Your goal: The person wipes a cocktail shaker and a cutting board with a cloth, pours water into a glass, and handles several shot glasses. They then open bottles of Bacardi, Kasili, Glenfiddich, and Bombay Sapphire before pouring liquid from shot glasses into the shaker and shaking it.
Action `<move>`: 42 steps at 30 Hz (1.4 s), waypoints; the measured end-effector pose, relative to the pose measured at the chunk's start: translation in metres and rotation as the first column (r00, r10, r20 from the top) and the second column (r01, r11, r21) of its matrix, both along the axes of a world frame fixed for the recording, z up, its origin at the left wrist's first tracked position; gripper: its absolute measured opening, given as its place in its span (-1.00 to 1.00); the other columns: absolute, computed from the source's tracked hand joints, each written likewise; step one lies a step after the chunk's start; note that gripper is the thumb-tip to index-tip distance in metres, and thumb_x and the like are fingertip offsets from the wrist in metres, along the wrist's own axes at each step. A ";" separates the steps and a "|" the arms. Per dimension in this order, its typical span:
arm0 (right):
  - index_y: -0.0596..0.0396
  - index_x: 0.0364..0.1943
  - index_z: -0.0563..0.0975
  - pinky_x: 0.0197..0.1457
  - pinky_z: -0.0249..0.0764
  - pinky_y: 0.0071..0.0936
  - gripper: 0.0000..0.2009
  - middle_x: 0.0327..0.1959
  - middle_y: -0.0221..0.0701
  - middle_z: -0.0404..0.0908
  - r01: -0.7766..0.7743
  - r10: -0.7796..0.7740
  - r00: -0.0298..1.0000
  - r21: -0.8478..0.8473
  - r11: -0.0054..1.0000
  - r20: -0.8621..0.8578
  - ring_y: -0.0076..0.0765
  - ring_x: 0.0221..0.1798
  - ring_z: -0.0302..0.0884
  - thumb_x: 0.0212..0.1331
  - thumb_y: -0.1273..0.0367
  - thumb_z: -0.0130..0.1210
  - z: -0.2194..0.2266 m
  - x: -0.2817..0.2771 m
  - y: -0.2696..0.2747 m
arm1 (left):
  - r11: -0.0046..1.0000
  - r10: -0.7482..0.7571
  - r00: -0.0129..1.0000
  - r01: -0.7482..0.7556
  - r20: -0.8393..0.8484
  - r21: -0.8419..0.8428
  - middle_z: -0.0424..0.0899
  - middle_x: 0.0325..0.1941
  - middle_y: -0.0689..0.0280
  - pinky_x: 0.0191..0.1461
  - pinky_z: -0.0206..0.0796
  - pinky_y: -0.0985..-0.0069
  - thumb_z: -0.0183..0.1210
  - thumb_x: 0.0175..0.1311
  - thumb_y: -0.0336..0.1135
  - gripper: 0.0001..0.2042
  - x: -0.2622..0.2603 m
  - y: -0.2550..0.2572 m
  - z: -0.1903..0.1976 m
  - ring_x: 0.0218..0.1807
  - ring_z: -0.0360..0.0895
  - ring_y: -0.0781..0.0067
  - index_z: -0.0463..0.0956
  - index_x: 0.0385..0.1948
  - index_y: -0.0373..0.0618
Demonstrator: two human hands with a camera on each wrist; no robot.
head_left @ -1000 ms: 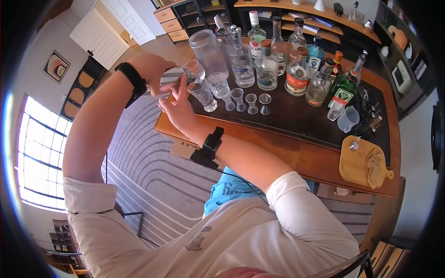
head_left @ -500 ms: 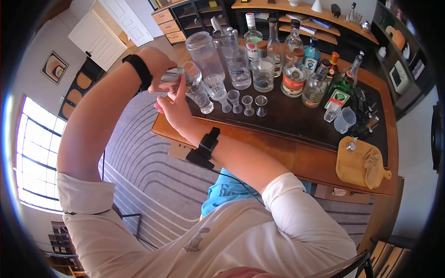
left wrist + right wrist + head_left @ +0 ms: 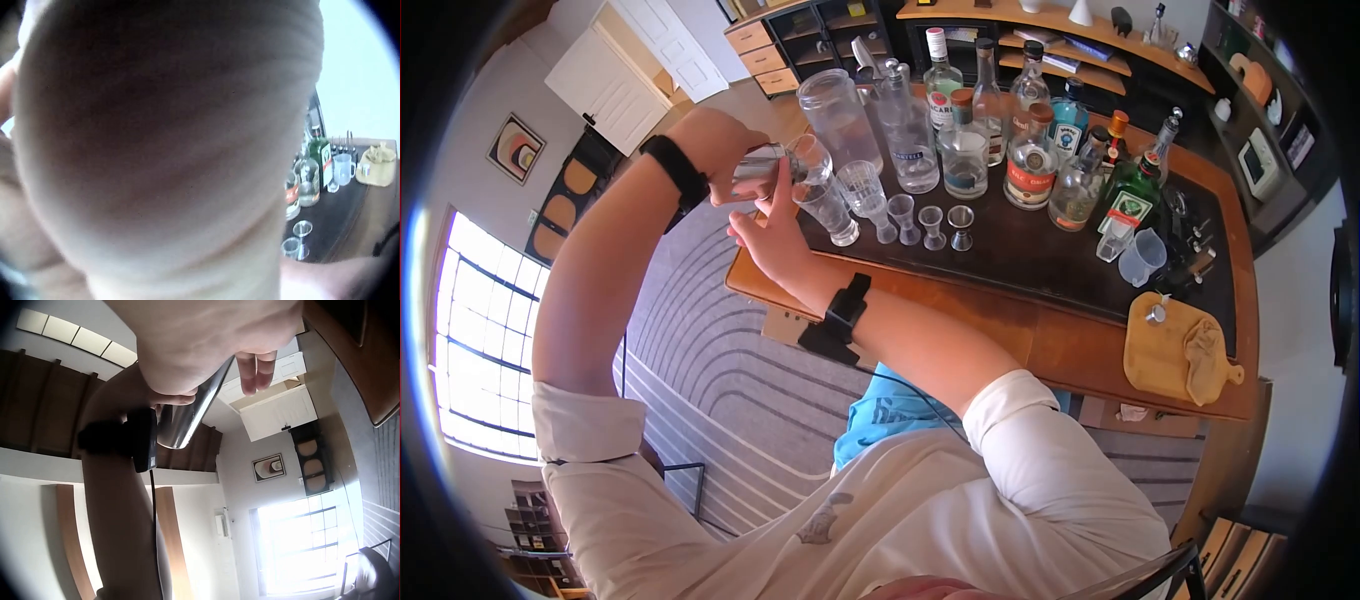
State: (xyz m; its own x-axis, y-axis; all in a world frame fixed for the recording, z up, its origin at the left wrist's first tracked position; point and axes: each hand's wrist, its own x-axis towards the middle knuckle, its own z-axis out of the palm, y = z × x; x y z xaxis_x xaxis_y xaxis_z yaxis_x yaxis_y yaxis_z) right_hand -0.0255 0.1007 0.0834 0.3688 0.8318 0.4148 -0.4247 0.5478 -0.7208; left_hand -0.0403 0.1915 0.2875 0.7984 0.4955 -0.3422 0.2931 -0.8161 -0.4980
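In the head view my left hand (image 3: 715, 155) grips a metal cocktail shaker (image 3: 755, 172), tipped almost level beyond the table's left end. My right hand (image 3: 775, 240) is beside it from below, one long finger stretched up against the shaker's right end. Its other fingers stick out straight to the left. The right wrist view shows the shiny shaker (image 3: 187, 419) slanting between the two hands, with straight fingers (image 3: 248, 378) hanging past it. My palm fills most of the left wrist view and hides the shaker there.
Just right of the hands stand tall glasses (image 3: 828, 212), a large glass jar (image 3: 837, 120) and a row of small measuring glasses (image 3: 903, 220). Several bottles (image 3: 1032, 165) line the table's back. A plastic jug (image 3: 1142, 258) and wooden board (image 3: 1150, 350) lie at the right.
The left hand and shaker dipped a little, then came back up and shifted slightly left. The right hand moved a little left with them. Things on the table have stayed put.
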 end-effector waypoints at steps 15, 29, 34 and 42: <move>-0.02 0.67 -0.56 -0.11 0.66 -0.51 0.07 0.34 -0.11 0.47 -0.001 0.001 1.000 0.010 1.000 -0.024 -0.44 -0.11 0.65 0.46 0.52 0.13 0.004 0.002 -0.010 | 0.999 0.033 0.990 -0.030 0.136 -0.021 0.81 -0.16 0.09 -0.07 0.58 0.14 0.54 -0.46 -0.23 -0.01 -0.016 -0.036 0.011 -0.08 0.75 -0.09 0.52 0.36 0.10; 0.05 0.68 -0.49 -0.08 0.61 -0.44 0.00 0.37 -0.11 0.51 -0.070 0.076 0.996 -0.104 0.992 0.048 -0.43 -0.12 0.64 0.49 0.50 0.09 -0.001 0.023 -0.011 | 0.990 0.069 0.987 -0.049 0.147 -0.132 0.77 -0.01 0.05 0.06 0.52 0.19 0.52 -0.45 -0.34 0.01 -0.017 -0.018 -0.005 0.05 0.69 -0.12 0.47 0.40 0.05; 0.00 0.72 -0.33 0.01 0.61 -0.39 0.03 0.49 0.05 0.34 0.183 -0.143 0.915 -0.073 0.980 0.377 -0.34 -0.08 0.66 0.35 0.56 0.16 0.017 0.054 -0.068 | 0.968 0.100 0.921 -0.002 0.376 -0.251 0.75 -0.01 -0.02 0.07 0.53 0.18 0.51 -0.37 -0.34 0.09 -0.019 -0.074 0.004 0.04 0.68 -0.19 0.33 0.52 0.07; -0.20 0.63 0.24 0.37 0.50 -0.01 -0.13 0.44 0.16 0.25 0.516 -0.391 0.535 0.078 0.853 0.749 0.41 0.33 0.45 0.15 0.64 0.13 0.031 0.152 -0.211 | 0.816 0.383 0.511 0.202 0.769 -0.541 0.74 -0.10 0.00 -0.03 0.58 0.18 0.59 -0.08 -0.27 0.15 0.030 -0.172 -0.100 -0.09 0.75 -0.07 0.06 0.67 0.09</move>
State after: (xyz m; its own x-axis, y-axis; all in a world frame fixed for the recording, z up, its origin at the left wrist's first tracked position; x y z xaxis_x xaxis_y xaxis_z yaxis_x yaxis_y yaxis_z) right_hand 0.1265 -0.1103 0.1144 0.3483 0.7084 0.6139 0.5378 0.3854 -0.7498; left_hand -0.0106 0.0198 0.1879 0.7943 0.5624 0.2295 0.4006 -0.7690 0.4981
